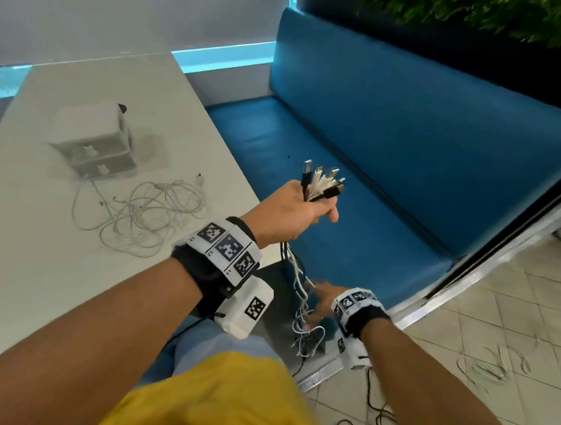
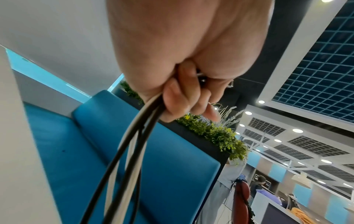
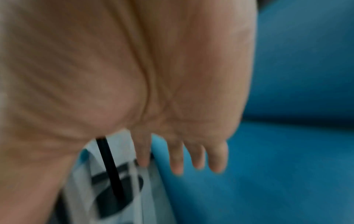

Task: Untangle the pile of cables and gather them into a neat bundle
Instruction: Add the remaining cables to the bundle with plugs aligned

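My left hand (image 1: 308, 210) is raised over the blue bench and grips a bunch of black and white cables (image 1: 320, 185), their plug ends fanned out above the fist. The cable tails (image 1: 298, 287) hang down from the fist beside the table's corner. In the left wrist view the curled fingers (image 2: 182, 97) clamp the black and white strands (image 2: 132, 151). Lower down, my right hand (image 1: 322, 302) reaches in with straight fingers (image 3: 177, 160) beside the hanging tails, holding nothing; the right wrist view is blurred. A tangled pile of white cables (image 1: 137, 215) lies on the table (image 1: 28, 281).
A small white drawer box (image 1: 92, 140) stands on the table behind the pile. The blue bench (image 1: 385, 201) runs along the right of the table. Loose cables (image 1: 491, 366) lie on the tiled floor at right, and a thin black wire (image 1: 376, 415) trails below my right wrist.
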{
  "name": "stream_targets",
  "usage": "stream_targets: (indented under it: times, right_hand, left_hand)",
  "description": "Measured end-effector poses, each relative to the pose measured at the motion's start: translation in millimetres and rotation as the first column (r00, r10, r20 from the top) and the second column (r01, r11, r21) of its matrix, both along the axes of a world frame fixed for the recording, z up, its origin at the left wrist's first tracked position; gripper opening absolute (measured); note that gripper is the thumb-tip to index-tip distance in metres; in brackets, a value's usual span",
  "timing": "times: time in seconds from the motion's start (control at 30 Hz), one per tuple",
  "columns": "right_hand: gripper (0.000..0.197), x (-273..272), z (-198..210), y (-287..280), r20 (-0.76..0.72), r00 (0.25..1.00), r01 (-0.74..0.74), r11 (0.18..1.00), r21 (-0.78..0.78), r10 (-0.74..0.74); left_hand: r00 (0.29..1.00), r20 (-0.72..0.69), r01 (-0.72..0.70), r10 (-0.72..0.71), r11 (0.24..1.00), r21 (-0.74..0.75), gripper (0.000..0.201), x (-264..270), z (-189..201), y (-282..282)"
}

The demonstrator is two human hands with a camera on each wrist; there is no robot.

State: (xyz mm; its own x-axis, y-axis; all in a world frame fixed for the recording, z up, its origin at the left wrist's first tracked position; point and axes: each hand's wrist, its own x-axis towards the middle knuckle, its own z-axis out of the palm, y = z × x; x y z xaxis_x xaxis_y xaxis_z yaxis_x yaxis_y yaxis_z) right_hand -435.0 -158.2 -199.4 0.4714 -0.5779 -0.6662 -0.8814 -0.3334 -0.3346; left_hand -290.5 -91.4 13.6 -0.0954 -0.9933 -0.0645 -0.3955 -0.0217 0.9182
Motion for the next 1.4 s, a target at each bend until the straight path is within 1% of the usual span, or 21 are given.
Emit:
stream_targets:
  times: [0.03, 0.07, 0.1, 0.13, 0.17, 0.2, 0.23, 0.3, 0.33, 0.4, 0.5, 0.57, 0.63, 0.7, 0.87, 1.03, 1.17, 1.23, 1.27, 1.33, 1.4]
  right_hand:
    - [0.110, -2, 10, -10, -0.068, 0.995, -0.070, 0.997, -0.019, 0.068]
    - [0.114, -1, 24, -19, -0.085, 0.994, -0.078, 0.996, -0.036, 0.075]
    - [0.106, 0, 42, -29, -0.046, 0.997, -0.070, 0.995, -0.068, 0.067]
    - [0.089, 2, 63, -38, 0.051, 0.997, -0.047, 0.994, -0.099, 0.052]
    - [0.065, 6, 86, -45, 0.215, 0.975, -0.021, 0.992, -0.123, 0.047]
    - [0.035, 12, 111, -45, 0.396, 0.918, 0.047, 0.990, -0.132, 0.009]
    - [0.014, 19, 134, -43, 0.580, 0.814, 0.100, 0.991, -0.095, -0.026]
    - [0.031, 40, 182, -27, 0.803, 0.586, 0.147, 0.989, 0.029, -0.111]
    - [0.041, 51, 203, -18, 0.830, 0.542, 0.157, 0.986, 0.055, -0.133]
    - [0.054, 73, 230, -8, 0.830, 0.551, 0.134, 0.991, 0.019, -0.090]
    - [0.047, 98, 242, 6, 0.797, 0.604, 0.074, 0.995, -0.072, 0.012]
    - [0.039, 109, 241, 12, 0.742, 0.660, 0.032, 0.983, -0.179, 0.114]
    - [0.042, 119, 240, 17, 0.709, 0.676, -0.009, 0.965, -0.262, 0.199]
    - [0.050, 125, 238, 18, 0.710, 0.679, 0.017, 0.962, -0.272, 0.188]
    - [0.067, 129, 243, 18, 0.702, 0.696, 0.077, 0.956, -0.282, 0.151]
    - [0.069, 125, 241, 14, 0.637, 0.739, 0.080, 0.909, -0.408, 0.221]
    - [0.092, 125, 241, 11, 0.601, 0.762, 0.070, 0.891, -0.448, 0.243]
    - [0.085, 124, 244, 12, 0.666, 0.719, 0.093, 0.923, -0.374, 0.198]
    - [0.077, 123, 247, 12, 0.734, 0.666, 0.128, 0.949, -0.287, 0.132]
    - [0.067, 123, 251, 12, 0.860, 0.507, 0.238, 0.968, -0.076, -0.057]
    - [0.065, 127, 249, 12, 0.908, 0.350, 0.319, 0.941, 0.117, -0.231]
  left_hand:
    - [1.000, -0.009, -0.017, 0.017, 1.000, 0.024, 0.034, 4, -4, 1]
    - [0.999, -0.022, -0.042, 0.043, 0.998, 0.044, 0.034, 8, -8, 1]
    - [0.997, -0.037, -0.071, 0.074, 0.996, 0.060, 0.035, 11, -11, 2]
    - [0.993, -0.056, -0.099, 0.104, 0.992, 0.080, 0.035, 14, -13, 2]
    - [0.988, -0.080, -0.121, 0.130, 0.987, 0.105, 0.036, 16, -16, 3]
    - [0.983, -0.104, -0.135, 0.149, 0.982, 0.129, 0.036, 18, -18, 3]
    - [0.980, -0.115, -0.144, 0.162, 0.978, 0.148, 0.036, 20, -19, 4]
    - [0.977, -0.107, -0.162, 0.182, 0.972, 0.170, 0.034, 21, -21, 5]
    - [0.975, -0.103, -0.177, 0.196, 0.970, 0.169, 0.032, 22, -21, 5]
    - [0.966, -0.116, -0.210, 0.229, 0.965, 0.157, 0.027, 24, -19, 7]
    - [0.952, -0.135, -0.258, 0.274, 0.958, 0.125, 0.014, 32, -13, 11]
    - [0.951, -0.063, -0.294, 0.302, 0.950, 0.105, 0.017, 43, -13, 14]
    - [0.933, -0.029, -0.355, 0.359, 0.930, 0.092, 0.026, 52, -14, 16]
    - [0.919, -0.021, -0.393, 0.394, 0.918, 0.054, 0.038, 56, -11, 21]
    - [0.933, 0.187, -0.271, 0.307, 0.943, -0.195, 0.033, 48, 9, 23]
    - [0.909, 0.281, -0.234, 0.308, 0.935, -0.267, 0.030, 50, 16, 16]
    - [0.906, 0.270, -0.248, 0.326, 0.926, -0.286, 0.023, 51, 13, 8]
    - [0.917, 0.238, -0.227, 0.321, 0.908, -0.352, 0.023, 54, 7, 6]
    - [0.932, 0.173, -0.241, 0.319, 0.900, -0.363, 0.019, 57, 4, 6]
    - [0.934, 0.017, -0.334, 0.356, 0.892, -0.304, 0.026, 61, 2, 5]
    - [0.872, -0.212, -0.474, 0.441, 0.869, -0.142, 0.039, 66, 7, 2]
